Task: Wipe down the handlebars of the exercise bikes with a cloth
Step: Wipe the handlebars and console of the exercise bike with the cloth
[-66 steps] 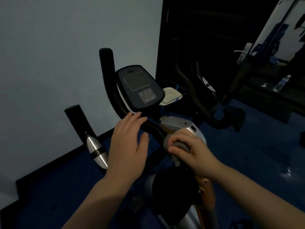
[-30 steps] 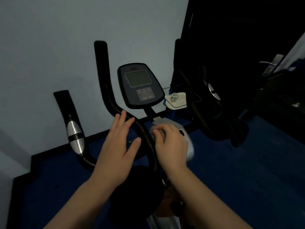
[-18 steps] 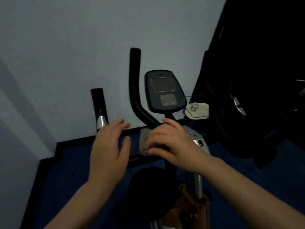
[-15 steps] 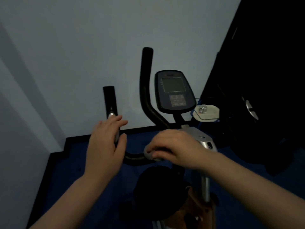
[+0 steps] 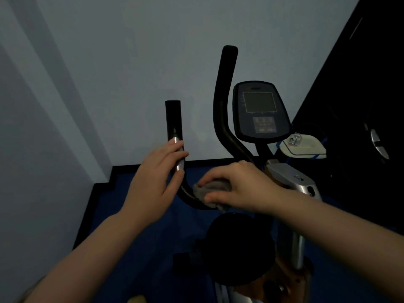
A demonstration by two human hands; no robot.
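An exercise bike stands in front of me with black curved handlebars (image 5: 173, 119) and a dark console (image 5: 260, 112). My right hand (image 5: 238, 184) presses a grey cloth (image 5: 209, 189) around the low bend of the left handlebar. My left hand (image 5: 157, 180) sits against the same bar higher up, at its silver sensor band (image 5: 181, 165), fingers loosely curled on it. The taller inner handlebar (image 5: 223, 101) rises beside the console, untouched.
A pale wall stands close behind the bike and on the left. The black saddle (image 5: 238, 248) is right below my hands. A white tray (image 5: 303, 146) with a small metal object lies behind the console. More dark equipment (image 5: 371, 127) fills the right side over a blue floor.
My view has swung left. My right hand slid the cloth from the bar's middle near the stem out along the left handlebar's bend. My left hand rose to the sensor band.
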